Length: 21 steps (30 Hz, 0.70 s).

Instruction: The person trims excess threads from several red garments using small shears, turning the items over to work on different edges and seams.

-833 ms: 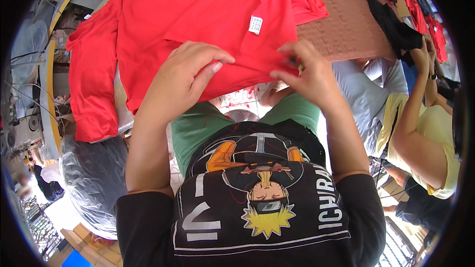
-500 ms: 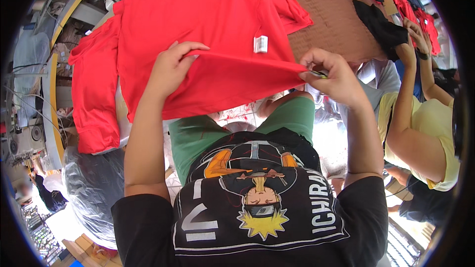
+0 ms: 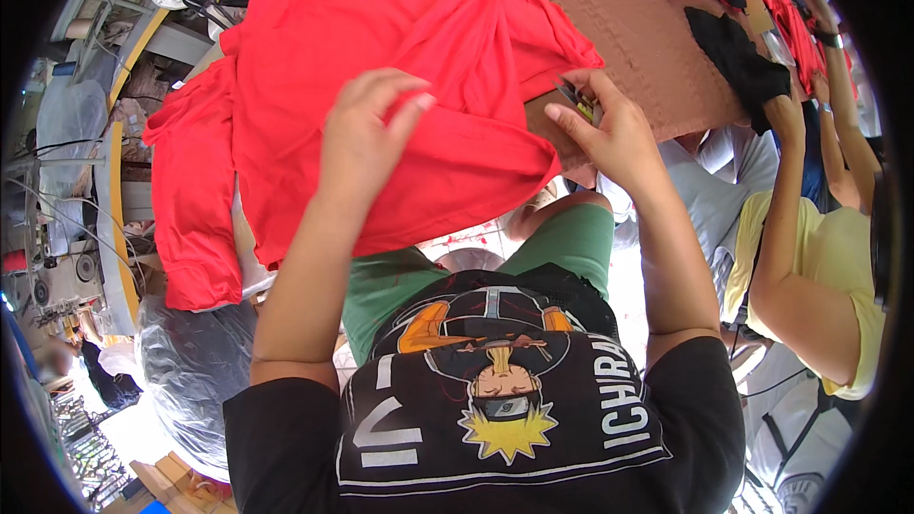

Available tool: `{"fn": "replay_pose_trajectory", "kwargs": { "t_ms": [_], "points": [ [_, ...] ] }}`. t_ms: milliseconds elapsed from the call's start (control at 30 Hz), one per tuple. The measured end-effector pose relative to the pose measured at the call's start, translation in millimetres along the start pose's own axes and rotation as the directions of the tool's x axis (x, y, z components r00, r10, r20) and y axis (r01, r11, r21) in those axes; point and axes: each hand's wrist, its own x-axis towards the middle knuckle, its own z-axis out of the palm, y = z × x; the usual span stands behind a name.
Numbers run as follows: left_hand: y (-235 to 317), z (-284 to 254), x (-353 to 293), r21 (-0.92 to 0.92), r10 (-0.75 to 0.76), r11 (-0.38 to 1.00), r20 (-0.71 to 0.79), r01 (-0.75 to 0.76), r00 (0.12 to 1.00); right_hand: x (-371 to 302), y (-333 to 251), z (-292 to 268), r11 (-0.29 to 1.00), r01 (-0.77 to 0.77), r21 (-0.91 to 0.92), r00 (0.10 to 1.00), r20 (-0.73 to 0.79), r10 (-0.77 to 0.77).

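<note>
brown textured table (image 3: 647, 48) is bearing our red garment (image 3: 381, 38); we are pressing our left hand (image 3: 367, 133) flat on it, steadying cloth, while our right hand (image 3: 609, 128) is pinching a small clipper (image 3: 576, 95) at its edge.

Both hands (image 3: 367, 133) on red garment (image 3: 400, 29)

The setting was a garment workshop. Red garments (image 3: 381, 57) lay piled on a brown textured bench (image 3: 647, 48), with more red and black pieces (image 3: 733, 57) at the far right. Another worker (image 3: 809, 257) stood at the right. Bagged bundles (image 3: 190, 371) and metal machine frames (image 3: 114, 209) occupied the left.
</note>
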Motion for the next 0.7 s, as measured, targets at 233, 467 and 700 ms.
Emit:
{"fn": "replay_pose_trajectory", "kwargs": {
  "t_ms": [233, 467, 700],
  "points": [
    [24.6, 59.1, -34.5, -0.102, -0.050, 0.993, 0.149, 0.066, 0.988, -16.5, -11.7, 37.4, 0.956, 0.030, 0.290, 0.989, 0.128, -0.070],
    [21.1, 70.7, -35.7, -0.110, -0.064, 0.991, 0.091, 0.074, 0.994, -18.9, 1.1, 47.9, 0.937, -0.126, 0.325, 0.979, 0.192, 0.065],
    [-9.4, 35.4, -27.0, -0.766, -0.161, 0.479, 0.405, 0.430, 0.900, -18.9, -0.5, 45.1, 0.920, -0.201, 0.335, 0.963, 0.242, 0.122]
  ]
}}
